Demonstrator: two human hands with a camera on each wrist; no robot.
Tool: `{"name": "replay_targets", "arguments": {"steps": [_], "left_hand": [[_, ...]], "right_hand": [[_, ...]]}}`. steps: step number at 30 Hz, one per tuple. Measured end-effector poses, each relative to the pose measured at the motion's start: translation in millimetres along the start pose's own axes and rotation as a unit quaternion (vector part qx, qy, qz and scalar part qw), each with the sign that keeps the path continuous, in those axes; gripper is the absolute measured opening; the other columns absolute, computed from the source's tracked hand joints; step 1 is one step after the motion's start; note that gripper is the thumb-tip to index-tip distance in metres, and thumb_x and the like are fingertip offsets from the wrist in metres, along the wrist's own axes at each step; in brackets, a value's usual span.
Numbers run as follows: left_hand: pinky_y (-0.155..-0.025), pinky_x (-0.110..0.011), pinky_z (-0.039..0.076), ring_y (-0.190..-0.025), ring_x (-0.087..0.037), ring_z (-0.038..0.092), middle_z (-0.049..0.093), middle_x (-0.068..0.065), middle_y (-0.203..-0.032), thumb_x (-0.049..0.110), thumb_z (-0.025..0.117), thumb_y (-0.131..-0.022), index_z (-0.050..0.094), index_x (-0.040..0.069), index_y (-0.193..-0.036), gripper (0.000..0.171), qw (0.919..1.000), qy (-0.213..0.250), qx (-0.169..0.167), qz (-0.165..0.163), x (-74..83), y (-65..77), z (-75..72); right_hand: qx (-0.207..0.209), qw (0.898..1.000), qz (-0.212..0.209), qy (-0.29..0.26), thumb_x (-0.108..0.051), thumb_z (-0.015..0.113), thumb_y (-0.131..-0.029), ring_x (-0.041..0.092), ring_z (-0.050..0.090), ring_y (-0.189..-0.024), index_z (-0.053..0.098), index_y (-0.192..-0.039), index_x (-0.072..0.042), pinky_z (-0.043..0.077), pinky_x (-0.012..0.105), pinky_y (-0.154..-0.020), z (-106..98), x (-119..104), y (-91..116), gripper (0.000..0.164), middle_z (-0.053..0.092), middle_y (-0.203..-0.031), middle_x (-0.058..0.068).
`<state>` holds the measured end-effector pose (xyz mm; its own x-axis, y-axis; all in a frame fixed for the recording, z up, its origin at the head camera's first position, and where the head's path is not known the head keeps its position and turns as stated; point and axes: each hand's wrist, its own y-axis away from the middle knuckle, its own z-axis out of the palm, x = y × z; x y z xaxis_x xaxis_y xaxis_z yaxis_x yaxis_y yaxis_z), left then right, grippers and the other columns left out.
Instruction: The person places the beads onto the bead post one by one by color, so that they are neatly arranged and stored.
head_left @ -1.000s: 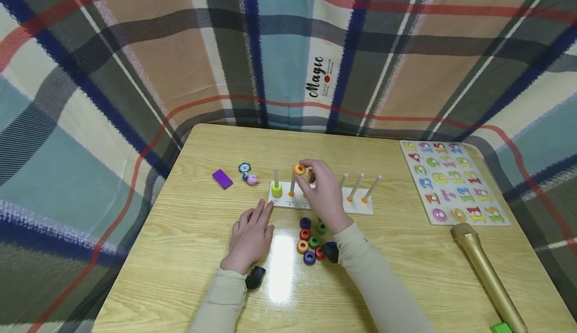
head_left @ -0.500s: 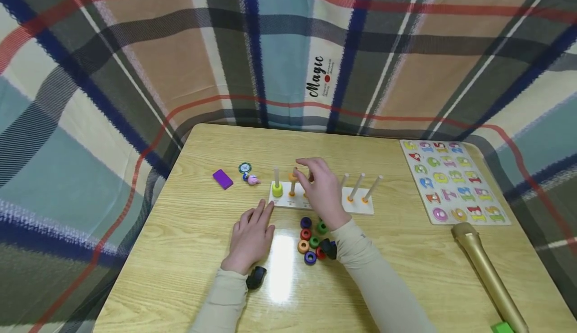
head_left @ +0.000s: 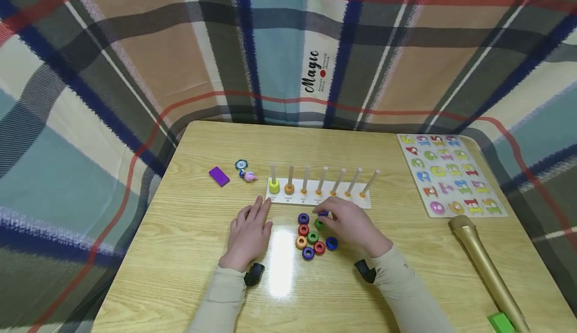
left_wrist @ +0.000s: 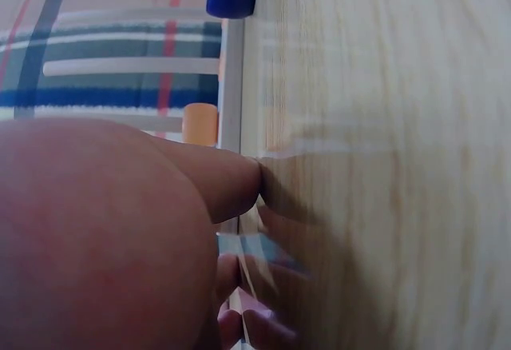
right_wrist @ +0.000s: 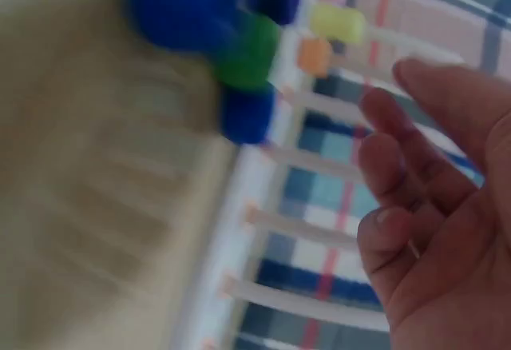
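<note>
My left hand (head_left: 248,235) lies with its fingers extended on the table, fingertips at the front left corner of a white peg board (head_left: 288,199). A yellow ring stack (head_left: 274,187) sits on the leftmost peg and an orange ring (head_left: 289,189) on the second. My right hand (head_left: 353,225) is over the loose rings, fingertips beside a blue ring (head_left: 322,213) and a green ring (head_left: 319,224). In the right wrist view its fingers (right_wrist: 383,230) are loosely bent with nothing between them. Red rings (head_left: 319,248) and another orange ring (head_left: 301,242) lie nearby.
A purple block (head_left: 219,177), a round chip (head_left: 241,164) and a small pink figure (head_left: 249,176) lie left of the board. To the right are a number board (head_left: 451,175), a gold microphone (head_left: 487,268) and a green block (head_left: 501,323). A plaid cloth (head_left: 288,47) hangs behind the table.
My right hand let go of an orange ring, which slid down to the base of the second peg. The hand then moved back and right to the loose rings. My left hand stayed put.
</note>
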<state>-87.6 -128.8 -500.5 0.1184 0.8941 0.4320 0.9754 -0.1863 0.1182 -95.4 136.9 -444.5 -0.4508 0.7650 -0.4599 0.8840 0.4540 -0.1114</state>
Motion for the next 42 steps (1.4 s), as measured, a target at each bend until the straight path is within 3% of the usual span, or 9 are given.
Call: {"name": "replay_targets", "arguments": {"steps": [3, 6, 12, 20, 23, 26, 32, 36, 42], "left_hand": [[-0.111, -0.059, 0.033, -0.149, -0.037, 0.030, 0.023, -0.004, -0.171, 0.034, 0.049, -0.107, 0.029, 0.024, -0.163, 0.060, 1.0000, -0.002, -0.001, -0.002, -1.3, 0.0, -2.0], [-0.111, -0.060, 0.032, -0.149, -0.037, 0.030, 0.023, -0.004, -0.171, 0.034, 0.049, -0.107, 0.029, 0.024, -0.163, 0.060, 1.0000, 0.001, 0.001, -0.001, -1.1, -0.4, -2.3], [-0.112, -0.060, 0.032, -0.150, -0.037, 0.029, 0.022, -0.003, -0.172, 0.034, 0.049, -0.107, 0.028, 0.025, -0.163, 0.060, 1.0000, 0.001, -0.001, 0.000, -0.4, -2.0, -0.3], [-0.113, -0.059, 0.031, -0.150, -0.037, 0.028, 0.021, -0.002, -0.172, 0.035, 0.048, -0.107, 0.027, 0.026, -0.163, 0.060, 1.0000, 0.000, -0.008, -0.002, 0.7, -2.8, -1.9], [-0.114, -0.059, 0.030, -0.150, -0.036, 0.028, 0.020, -0.002, -0.172, 0.035, 0.047, -0.107, 0.026, 0.027, -0.163, 0.060, 0.9999, 0.002, -0.010, -0.004, 0.5, -2.6, -1.7], [-0.115, -0.059, 0.029, -0.151, -0.036, 0.027, 0.019, -0.001, -0.172, 0.035, 0.047, -0.108, 0.026, 0.027, -0.164, 0.060, 0.9999, 0.004, -0.010, -0.007, -0.2, -1.8, -1.2], [-0.114, -0.061, 0.030, -0.150, -0.038, 0.028, 0.022, -0.003, -0.172, 0.034, 0.049, -0.107, 0.029, 0.026, -0.163, 0.060, 0.9999, 0.011, -0.002, -0.006, -0.2, 0.1, -0.3], [-0.115, -0.060, 0.030, -0.151, -0.037, 0.027, 0.020, -0.001, -0.172, 0.036, 0.047, -0.108, 0.027, 0.027, -0.163, 0.060, 0.9999, 0.008, -0.008, -0.008, -0.4, 0.8, 0.6], [-0.113, -0.060, 0.031, -0.150, -0.036, 0.028, 0.021, -0.001, -0.172, 0.035, 0.048, -0.107, 0.029, 0.027, -0.163, 0.059, 0.9999, 0.007, -0.006, -0.009, -0.1, 1.8, 0.7]], "right_hand": [[-0.021, 0.998, -0.055, 0.028, -0.028, 0.077, -0.092, 0.012, 0.066, -0.097, 0.076, -0.115, -0.020, 0.057, 0.034, -0.082, 18, -9, 9, 0.025, 0.071, -0.111, -0.004], [-0.023, 0.995, -0.079, 0.048, -0.034, 0.080, -0.089, 0.008, 0.060, -0.083, 0.076, -0.114, -0.019, 0.053, 0.027, -0.071, 32, -22, 13, 0.029, 0.068, -0.105, -0.004], [-0.021, 0.997, -0.042, 0.061, -0.033, 0.079, -0.090, 0.004, 0.048, -0.070, 0.075, -0.103, -0.021, 0.043, 0.021, -0.058, 46, -27, 16, 0.018, 0.061, -0.095, -0.006], [-0.011, 0.996, -0.021, 0.081, -0.036, 0.080, -0.089, 0.007, 0.056, -0.070, 0.077, -0.099, -0.017, 0.047, 0.023, -0.057, 44, -27, 13, 0.022, 0.063, -0.096, -0.003], [0.025, 0.997, -0.016, 0.065, -0.032, 0.079, -0.089, 0.009, 0.063, -0.075, 0.075, -0.102, -0.015, 0.050, 0.023, -0.060, 42, -27, 8, 0.022, 0.068, -0.101, -0.002], [0.101, 0.994, -0.019, 0.026, -0.023, 0.080, -0.089, 0.011, 0.065, -0.073, 0.074, -0.108, -0.012, 0.051, 0.022, -0.060, 37, -26, -1, 0.022, 0.072, -0.103, 0.000], [0.247, 0.969, -0.024, -0.008, -0.012, 0.078, -0.090, 0.015, 0.059, -0.065, 0.071, -0.118, -0.006, 0.041, 0.019, -0.051, 18, -26, -26, 0.030, 0.071, -0.092, 0.006], [0.267, 0.964, 0.010, -0.009, -0.016, 0.076, -0.093, 0.016, 0.056, -0.064, 0.068, -0.123, -0.008, 0.034, 0.020, -0.047, 5, -29, -40, 0.032, 0.068, -0.087, 0.005], [0.254, 0.967, 0.021, 0.007, -0.023, 0.072, -0.097, 0.018, 0.063, -0.071, 0.070, -0.120, -0.010, 0.045, 0.025, -0.054, -5, -37, -62, 0.027, 0.075, -0.104, 0.005]]}}
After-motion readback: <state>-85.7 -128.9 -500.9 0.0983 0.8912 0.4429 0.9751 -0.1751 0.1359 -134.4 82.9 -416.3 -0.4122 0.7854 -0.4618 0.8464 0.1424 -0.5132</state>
